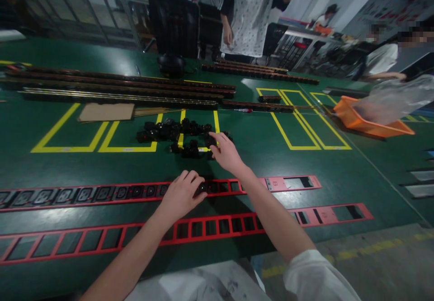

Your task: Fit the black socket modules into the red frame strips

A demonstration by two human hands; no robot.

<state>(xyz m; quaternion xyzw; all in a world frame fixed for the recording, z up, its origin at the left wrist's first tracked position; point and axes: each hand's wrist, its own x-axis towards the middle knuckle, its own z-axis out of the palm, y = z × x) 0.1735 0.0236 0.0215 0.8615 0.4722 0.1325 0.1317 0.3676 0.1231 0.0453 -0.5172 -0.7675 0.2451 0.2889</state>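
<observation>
Two long red strips with rectangular openings lie across the green table. The far strip (pixel 288 183) holds black sockets along its left part; the near strip (pixel 84 240) has bare openings. My left hand (pixel 183 195) rests on the far strip, fingers curled and pressing on a black socket (pixel 202 187) in it. My right hand (pixel 225 152) reaches past the strip to a pile of loose black sockets (pixel 176 134), its fingers closed on one at the pile's right edge.
Long dark strips (pixel 118 91) lie across the back of the table, beside a cardboard piece (pixel 106 112). An orange tray (pixel 369 122) sits at the right. Yellow lines mark boxes on the table. A person in a patterned shirt (pixel 251 16) stands at the far side; others sit at the right.
</observation>
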